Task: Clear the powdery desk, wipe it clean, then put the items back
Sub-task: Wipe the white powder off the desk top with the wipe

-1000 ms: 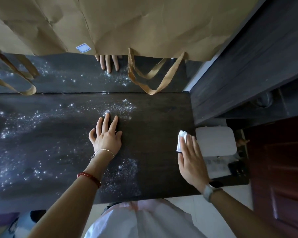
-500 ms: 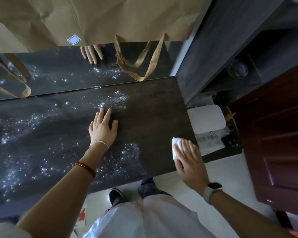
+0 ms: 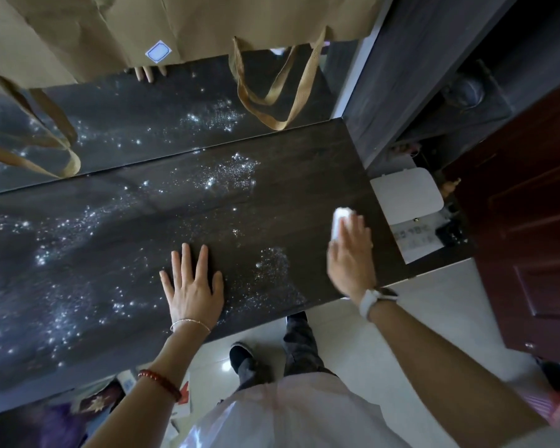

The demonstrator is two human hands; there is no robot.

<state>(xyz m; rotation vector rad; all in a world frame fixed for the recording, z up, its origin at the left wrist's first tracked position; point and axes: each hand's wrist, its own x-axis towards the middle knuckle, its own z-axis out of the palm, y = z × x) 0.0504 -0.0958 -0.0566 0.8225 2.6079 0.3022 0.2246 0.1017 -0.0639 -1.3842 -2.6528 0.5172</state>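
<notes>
While the left hand (image 3: pixel 193 286) lies flat, fingers spread, low centre of the frame, I read it as a brace for leaning over the surface (image 3: pixel 304 176). Right hand (image 3: pixel 349 253), right of centre, presses a white wipe (image 3: pixel 339 221) down under straight fingers; neither grip is clenched. Powder (image 3: pixel 236 173) is scattered across the left and middle; the wipe sits near the right edge, likely to sweep inward.
</notes>
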